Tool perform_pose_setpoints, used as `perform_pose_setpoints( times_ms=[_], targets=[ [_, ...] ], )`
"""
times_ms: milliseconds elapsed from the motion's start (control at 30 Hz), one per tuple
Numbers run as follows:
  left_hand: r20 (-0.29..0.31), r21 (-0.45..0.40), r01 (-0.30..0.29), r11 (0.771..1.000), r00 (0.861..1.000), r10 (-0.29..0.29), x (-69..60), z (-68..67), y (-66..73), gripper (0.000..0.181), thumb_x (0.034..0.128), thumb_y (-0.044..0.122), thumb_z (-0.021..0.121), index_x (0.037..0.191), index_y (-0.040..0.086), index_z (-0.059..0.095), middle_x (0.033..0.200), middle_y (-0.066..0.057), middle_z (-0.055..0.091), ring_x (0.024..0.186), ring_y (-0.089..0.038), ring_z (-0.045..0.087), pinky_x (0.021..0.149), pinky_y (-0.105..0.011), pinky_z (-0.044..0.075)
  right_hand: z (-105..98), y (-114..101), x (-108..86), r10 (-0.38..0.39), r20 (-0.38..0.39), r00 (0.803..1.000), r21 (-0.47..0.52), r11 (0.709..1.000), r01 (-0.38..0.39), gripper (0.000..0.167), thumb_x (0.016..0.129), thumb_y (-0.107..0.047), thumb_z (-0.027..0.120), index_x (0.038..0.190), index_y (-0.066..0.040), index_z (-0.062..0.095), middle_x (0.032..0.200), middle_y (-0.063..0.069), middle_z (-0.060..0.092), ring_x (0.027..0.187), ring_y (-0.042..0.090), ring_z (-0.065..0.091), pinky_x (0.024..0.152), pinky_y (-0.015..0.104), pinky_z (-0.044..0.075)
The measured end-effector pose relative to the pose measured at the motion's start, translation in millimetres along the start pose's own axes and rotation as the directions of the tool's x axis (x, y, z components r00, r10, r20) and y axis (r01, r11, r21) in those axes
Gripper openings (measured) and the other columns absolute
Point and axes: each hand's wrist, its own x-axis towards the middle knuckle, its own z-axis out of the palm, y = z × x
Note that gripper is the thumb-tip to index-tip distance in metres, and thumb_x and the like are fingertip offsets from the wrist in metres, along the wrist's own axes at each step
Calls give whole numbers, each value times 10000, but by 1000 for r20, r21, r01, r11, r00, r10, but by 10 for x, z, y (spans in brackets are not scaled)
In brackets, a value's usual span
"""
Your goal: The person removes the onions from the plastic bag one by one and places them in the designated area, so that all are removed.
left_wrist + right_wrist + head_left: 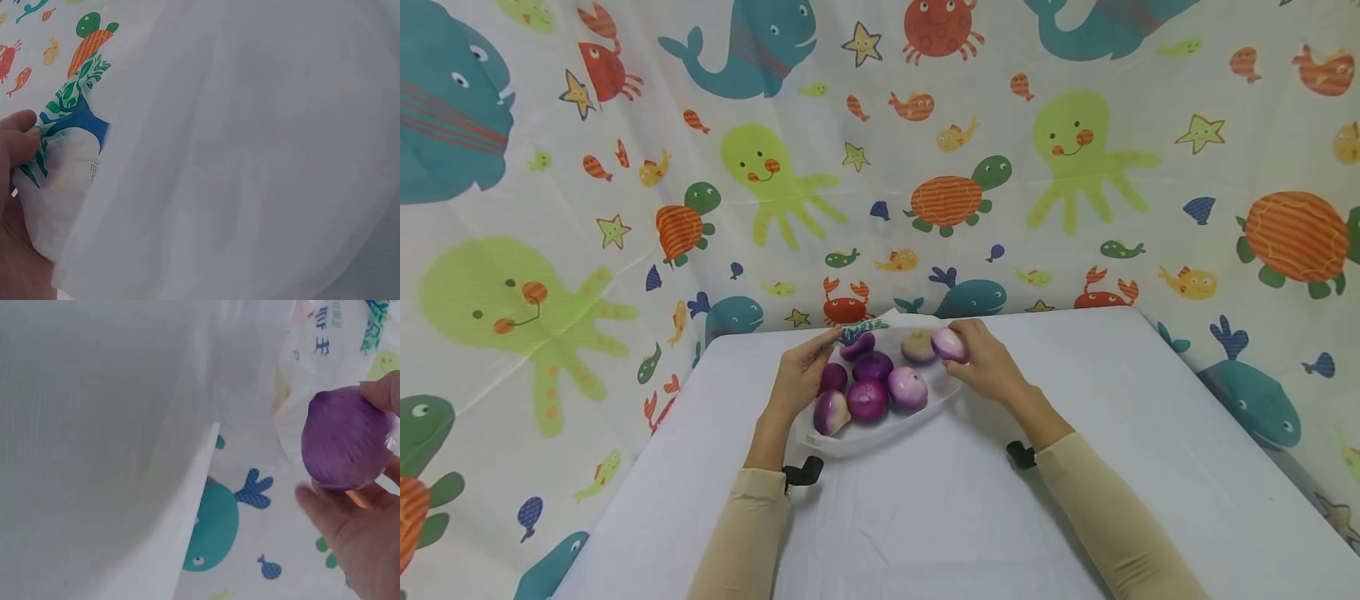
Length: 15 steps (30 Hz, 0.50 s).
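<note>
While the right hand (992,367) holds a purple onion (951,344) between the thumb and the fingers, the left hand (797,375) pinches the left edge of a thin white bag (850,448). The held onion is at the right far edge of this bag, just beside a pale onion (918,345); whether these two touch, I cannot tell. Seen from the left wrist, the thumb and a finger are closed upon the plastic, near a green and blue print (78,122).

Inside the open bag, seven onions can be counted, including the pale one. One dark onion (872,367) is in the middle, and a shiny red-purple onion (868,401) sits in front of it. To the right of this is a lighter onion (907,388); to its left, a two-coloured onion (832,412), purple and whitish.

The bag lies on a white table (925,517). Behind the table hangs a curtain (865,108) with printed octopuses, turtles, whales and crabs.
</note>
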Motion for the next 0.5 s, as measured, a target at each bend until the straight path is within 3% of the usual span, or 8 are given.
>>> perform_pose_setpoints(
  times_ms=[233,500],
  targets=[
    [-22,-1,-22,1000,999,22,10,8,8,361,1044,-19,559,1385,40,662,1439,-138,644,1391,-315,579,1119,-184,457,-70,84,6,11,-42,999,-1,1000,-11,629,902,-227,807,1432,-63,510,1461,159,521,1391,359,498,1210,560,429],
    [-46,8,-58,998,997,59,12,39,-2,319,1036,-59,543,1308,-7,703,1414,-160,656,1373,-337,593,1136,-163,444,-179,236,-3,66,-91,994,30,998,-64,624,913,-246,817,1437,-77,522,1470,202,508,1359,401,512,1165,619,455]
  ],
)
